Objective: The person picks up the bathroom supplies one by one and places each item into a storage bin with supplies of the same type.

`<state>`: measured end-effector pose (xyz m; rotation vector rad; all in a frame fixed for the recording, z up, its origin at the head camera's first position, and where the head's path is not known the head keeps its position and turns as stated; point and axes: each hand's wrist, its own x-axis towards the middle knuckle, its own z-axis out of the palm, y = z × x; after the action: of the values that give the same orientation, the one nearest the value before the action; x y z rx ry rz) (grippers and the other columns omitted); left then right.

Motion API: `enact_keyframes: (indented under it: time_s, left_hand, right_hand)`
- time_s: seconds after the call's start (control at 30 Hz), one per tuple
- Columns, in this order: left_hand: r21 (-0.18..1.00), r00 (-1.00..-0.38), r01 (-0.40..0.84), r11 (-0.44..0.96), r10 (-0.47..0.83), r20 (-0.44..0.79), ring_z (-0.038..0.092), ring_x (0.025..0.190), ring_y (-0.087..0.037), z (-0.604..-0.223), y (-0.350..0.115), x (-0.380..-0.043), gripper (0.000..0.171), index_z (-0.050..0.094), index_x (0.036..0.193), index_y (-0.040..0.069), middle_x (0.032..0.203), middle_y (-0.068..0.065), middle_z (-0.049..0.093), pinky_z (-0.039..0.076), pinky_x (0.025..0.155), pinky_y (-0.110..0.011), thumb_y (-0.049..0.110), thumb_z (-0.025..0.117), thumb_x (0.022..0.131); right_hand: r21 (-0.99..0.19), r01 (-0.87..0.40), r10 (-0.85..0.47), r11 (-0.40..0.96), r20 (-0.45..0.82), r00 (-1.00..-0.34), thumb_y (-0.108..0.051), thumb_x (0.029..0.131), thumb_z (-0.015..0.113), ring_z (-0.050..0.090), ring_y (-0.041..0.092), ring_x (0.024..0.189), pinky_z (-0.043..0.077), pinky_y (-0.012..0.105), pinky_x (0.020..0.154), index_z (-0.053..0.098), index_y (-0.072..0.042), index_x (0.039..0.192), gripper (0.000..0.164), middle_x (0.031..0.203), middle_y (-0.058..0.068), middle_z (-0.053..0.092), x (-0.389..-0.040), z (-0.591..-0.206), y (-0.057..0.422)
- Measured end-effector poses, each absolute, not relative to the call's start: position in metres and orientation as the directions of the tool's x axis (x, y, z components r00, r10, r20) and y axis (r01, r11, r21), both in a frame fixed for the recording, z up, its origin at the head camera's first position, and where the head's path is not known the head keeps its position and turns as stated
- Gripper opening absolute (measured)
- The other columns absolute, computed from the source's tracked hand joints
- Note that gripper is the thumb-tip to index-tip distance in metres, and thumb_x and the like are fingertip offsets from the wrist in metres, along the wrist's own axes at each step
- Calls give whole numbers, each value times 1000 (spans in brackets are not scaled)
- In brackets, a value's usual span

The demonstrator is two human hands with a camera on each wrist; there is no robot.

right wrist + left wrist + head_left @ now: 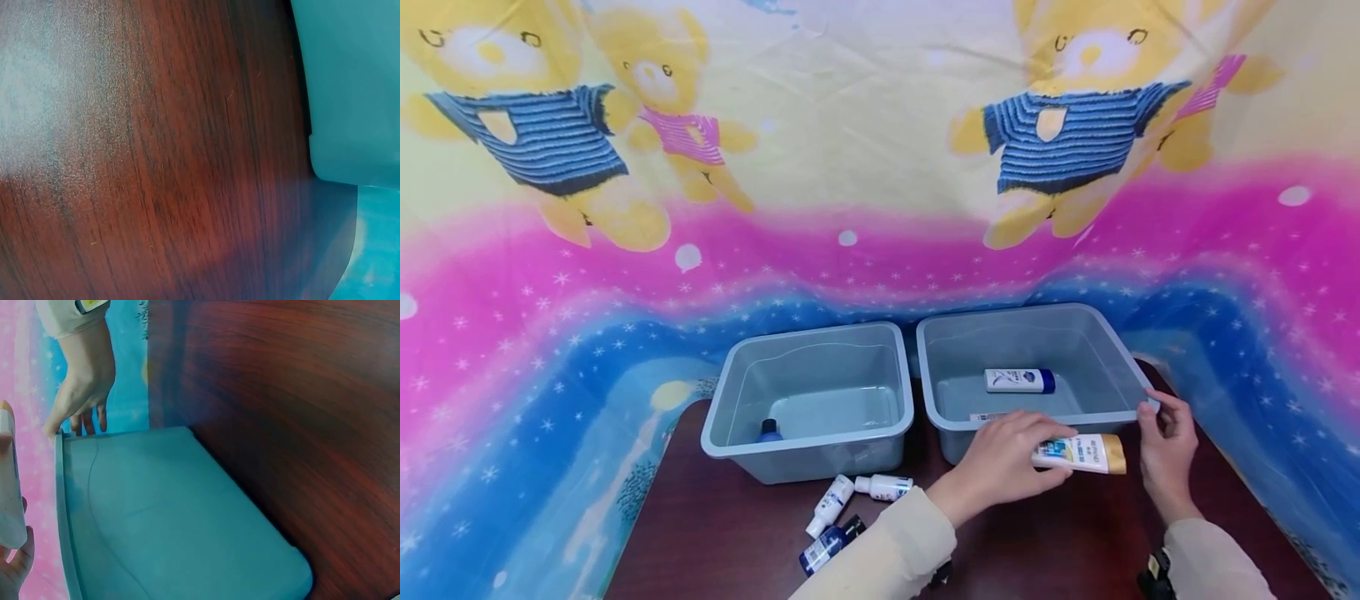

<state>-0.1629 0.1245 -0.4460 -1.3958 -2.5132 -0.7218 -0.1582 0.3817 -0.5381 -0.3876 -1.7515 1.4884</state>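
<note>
In the head view my left hand (1003, 458) holds a white bottle with a gold cap (1078, 452) in front of the right grey bin (1037, 423). The bottle lies sideways, its cap pointing right. Part of the same bottle (9, 487) and my left fingers (22, 565) show at the edge of the left wrist view. My right hand (1167, 450) grips the bin's front right corner, thumb and fingers at the rim. Inside that bin lies a white bottle with a blue cap (1018, 381). Another item (985, 416) there is mostly hidden behind the front rim.
A second grey bin (808, 447) stands to the left, with a dark blue bottle (769, 431) inside. Before it on the dark wooden table (722, 517) lie two white bottles (831, 505) and a blue bottle (823, 548). A patterned cloth (850, 167) hangs behind.
</note>
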Motion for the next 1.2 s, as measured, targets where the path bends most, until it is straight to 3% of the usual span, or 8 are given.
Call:
enact_keyframes:
  time_s: [0.47, 0.73, 0.97, 1.2]
  left_hand:
    - [381, -587, 804, 456, 710, 389, 51, 117, 0, -439, 125, -177, 47, 62, 134, 31, 131, 12, 60, 41, 92, -15, 41, 72, 89]
    - [422, -611, 786, 452, 675, 413, 50, 115, -1, -440, 120, -187, 49, 61, 135, 29, 132, 9, 59, 39, 91, -13, 41, 73, 89]
    - [447, -647, 754, 482, 660, 381, 52, 111, -1, -440, 118, -197, 48, 63, 134, 29, 128, 10, 61, 42, 89, -15, 41, 73, 89]
    - [463, -680, 721, 516, 653, 332, 52, 120, -6, -439, 118, -206, 48, 62, 135, 29, 132, 8, 60, 44, 100, -28, 41, 72, 90]
  right_hand:
    - [-935, -224, 676, 277, 355, -646, -9, 101, 56, 49, 8, 91, 35, 16, 72, 59, -1, 129, 29, 111, -15, 55, -159, -539, 382]
    - [-932, -284, 665, 225, 360, -655, -1, 99, 56, 54, 6, 92, 42, 12, 72, 58, 6, 126, 28, 109, -9, 58, -155, -531, 378]
    - [-943, -240, 676, 229, 331, -658, -5, 100, 56, 52, 6, 96, 41, 11, 74, 59, 1, 128, 29, 112, -13, 57, -156, -535, 381]
    - [-929, -309, 663, 201, 361, -655, -2, 99, 56, 53, 5, 95, 41, 14, 75, 59, 6, 126, 29, 111, -9, 59, -152, -524, 373]
